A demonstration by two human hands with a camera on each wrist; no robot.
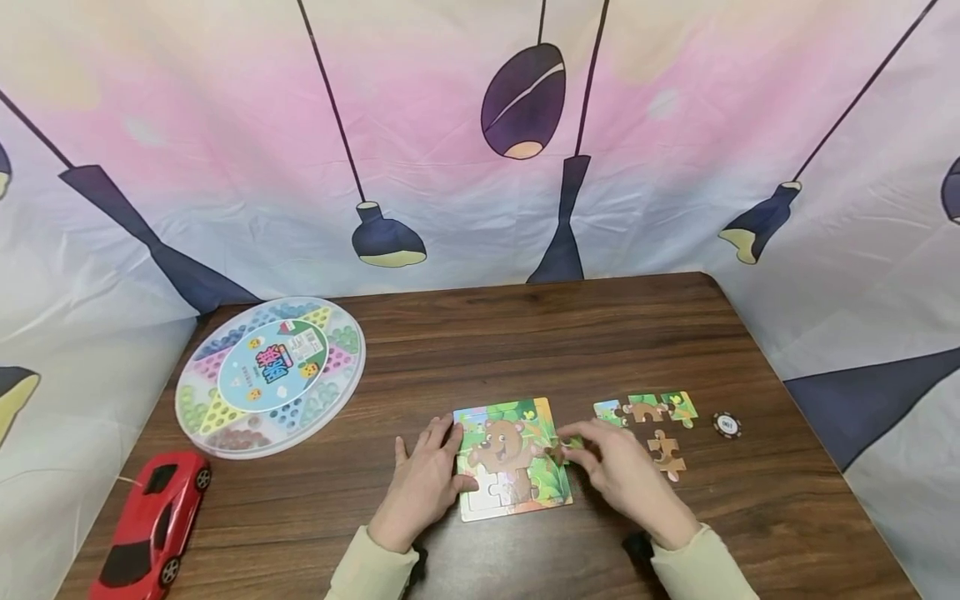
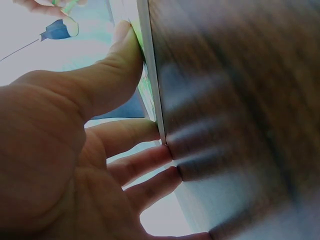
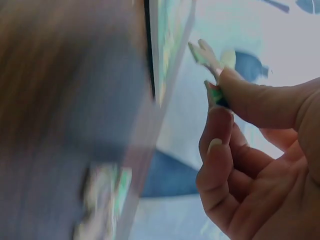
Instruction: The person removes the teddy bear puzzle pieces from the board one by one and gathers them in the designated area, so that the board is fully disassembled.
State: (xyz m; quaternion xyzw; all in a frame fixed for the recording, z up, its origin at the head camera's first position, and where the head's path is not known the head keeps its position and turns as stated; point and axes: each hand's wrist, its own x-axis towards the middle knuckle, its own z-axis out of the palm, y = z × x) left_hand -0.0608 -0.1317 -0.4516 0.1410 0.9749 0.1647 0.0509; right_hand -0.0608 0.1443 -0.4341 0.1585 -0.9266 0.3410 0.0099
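A bear jigsaw puzzle (image 1: 510,433) lies in its square tray on the table, with a pale bare patch at its lower left. My left hand (image 1: 426,479) steadies the tray's left side; its thumb lies on the edge and its fingers spread straight onto the tabletop (image 2: 225,100). Between thumb and forefinger my right hand (image 1: 626,475) pinches a small puzzle piece (image 3: 212,92) with green on it, held over the tray's right edge. Right of that hand lie several loose pieces, among them a green one (image 1: 681,406) and a brown one (image 1: 666,454).
A black-and-white poker chip (image 1: 726,425) lies beyond the loose pieces. At the far left stands a round Chinese checkers set (image 1: 345,392) under a clear cover, with a red toy car (image 1: 153,525) in front of it. A printed curtain (image 1: 465,167) hangs behind the table.
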